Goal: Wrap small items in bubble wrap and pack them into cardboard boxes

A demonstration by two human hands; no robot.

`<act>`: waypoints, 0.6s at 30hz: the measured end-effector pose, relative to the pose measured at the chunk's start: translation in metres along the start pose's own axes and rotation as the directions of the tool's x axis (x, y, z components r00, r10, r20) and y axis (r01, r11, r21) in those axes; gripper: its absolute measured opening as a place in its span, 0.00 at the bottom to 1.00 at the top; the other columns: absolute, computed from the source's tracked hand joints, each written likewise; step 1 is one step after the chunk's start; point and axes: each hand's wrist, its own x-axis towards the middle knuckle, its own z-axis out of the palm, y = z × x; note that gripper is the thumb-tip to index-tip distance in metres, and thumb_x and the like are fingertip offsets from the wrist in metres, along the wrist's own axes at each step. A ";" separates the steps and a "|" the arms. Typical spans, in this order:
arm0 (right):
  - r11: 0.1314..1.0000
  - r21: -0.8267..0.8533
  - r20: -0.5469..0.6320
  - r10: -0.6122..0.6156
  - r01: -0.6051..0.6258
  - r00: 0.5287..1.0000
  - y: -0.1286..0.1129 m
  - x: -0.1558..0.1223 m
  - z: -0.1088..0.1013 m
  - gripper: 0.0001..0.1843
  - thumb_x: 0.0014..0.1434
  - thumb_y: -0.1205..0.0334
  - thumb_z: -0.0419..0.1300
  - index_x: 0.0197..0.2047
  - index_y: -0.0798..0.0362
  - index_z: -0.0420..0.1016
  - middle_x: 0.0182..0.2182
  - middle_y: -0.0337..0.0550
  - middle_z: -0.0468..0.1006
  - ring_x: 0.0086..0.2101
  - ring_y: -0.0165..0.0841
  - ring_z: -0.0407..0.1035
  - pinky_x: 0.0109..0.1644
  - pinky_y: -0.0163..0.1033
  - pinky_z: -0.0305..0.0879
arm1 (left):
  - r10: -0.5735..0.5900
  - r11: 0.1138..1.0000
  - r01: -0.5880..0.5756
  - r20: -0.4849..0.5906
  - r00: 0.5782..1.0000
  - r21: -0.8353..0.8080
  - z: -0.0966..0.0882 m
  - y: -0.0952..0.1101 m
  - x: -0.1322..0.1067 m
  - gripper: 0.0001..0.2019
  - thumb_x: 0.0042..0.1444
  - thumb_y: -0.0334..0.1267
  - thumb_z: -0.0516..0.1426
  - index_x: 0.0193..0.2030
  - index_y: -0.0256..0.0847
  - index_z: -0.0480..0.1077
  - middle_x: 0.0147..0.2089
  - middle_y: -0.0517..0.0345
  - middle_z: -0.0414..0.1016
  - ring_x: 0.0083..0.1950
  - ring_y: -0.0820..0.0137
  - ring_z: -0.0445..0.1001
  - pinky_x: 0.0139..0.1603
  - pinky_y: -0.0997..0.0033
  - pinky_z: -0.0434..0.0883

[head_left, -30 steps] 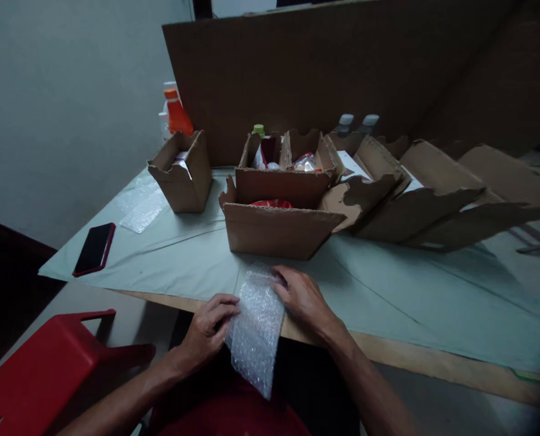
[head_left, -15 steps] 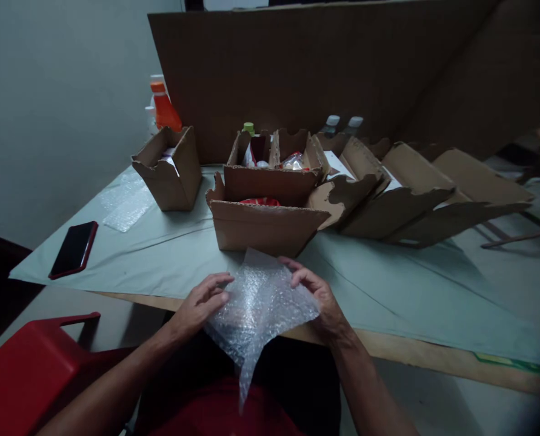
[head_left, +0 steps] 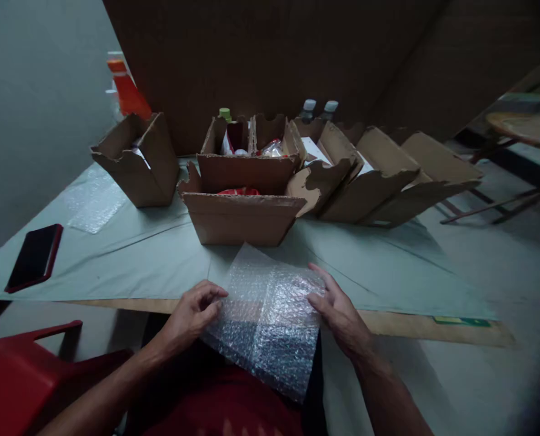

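A clear sheet of bubble wrap [head_left: 265,315] lies spread flat over the near edge of the table [head_left: 388,272], its lower part hanging over my lap. My left hand [head_left: 192,315] pinches the sheet's left edge with curled fingers. My right hand [head_left: 337,312] grips its right edge, thumb on top. Just beyond the sheet stands an open cardboard box [head_left: 240,218] with something red inside.
More open cardboard boxes [head_left: 365,181] stand in a row behind, one small box [head_left: 136,160] at the left. A dark phone [head_left: 34,257] and another bubble wrap piece [head_left: 92,203] lie at the left. An orange bottle [head_left: 126,91] stands by the wall. A red chair [head_left: 19,375] is at my left.
The bubble wrap, folded and narrow a second ago, has been pulled open into a flat sheet. My hands have moved apart to its two edges. The view has shifted to the right.
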 end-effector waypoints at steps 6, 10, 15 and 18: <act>0.963 -0.217 -0.001 -0.165 0.161 0.986 -0.007 0.014 0.029 0.35 0.59 0.49 0.63 0.66 0.52 0.64 0.31 0.40 0.77 0.29 0.35 0.72 0.32 0.38 0.68 | 0.189 0.975 -0.171 -0.121 0.974 0.142 -0.014 0.012 -0.032 0.09 0.62 0.33 0.54 0.42 0.42 0.77 0.39 0.55 0.75 0.39 0.70 0.75 0.38 0.73 0.71; 0.828 -0.457 0.046 -0.343 0.325 0.938 -0.015 0.042 0.044 0.31 0.60 0.56 0.59 0.66 0.50 0.66 0.41 0.45 0.81 0.37 0.40 0.75 0.44 0.45 0.72 | 0.278 0.930 -0.233 -0.129 0.952 0.284 -0.017 0.009 -0.040 0.11 0.62 0.31 0.54 0.45 0.42 0.76 0.40 0.54 0.74 0.41 0.69 0.76 0.40 0.71 0.74; 0.702 -0.617 -0.068 -0.499 0.356 0.864 -0.001 0.071 0.037 0.28 0.57 0.56 0.60 0.60 0.56 0.71 0.54 0.56 0.77 0.53 0.50 0.72 0.59 0.56 0.67 | 0.179 0.914 -0.128 -0.100 0.979 0.385 -0.030 -0.001 -0.027 0.14 0.61 0.37 0.56 0.52 0.44 0.75 0.48 0.51 0.71 0.36 0.70 0.76 0.37 0.69 0.77; 0.694 -0.608 -0.151 -0.577 0.385 0.802 0.006 0.074 0.022 0.25 0.61 0.52 0.58 0.58 0.54 0.71 0.55 0.56 0.76 0.55 0.48 0.70 0.59 0.56 0.67 | 0.203 0.915 -0.088 -0.263 0.943 0.393 -0.045 -0.007 -0.006 0.17 0.61 0.40 0.56 0.57 0.46 0.72 0.55 0.49 0.67 0.39 0.69 0.76 0.33 0.70 0.76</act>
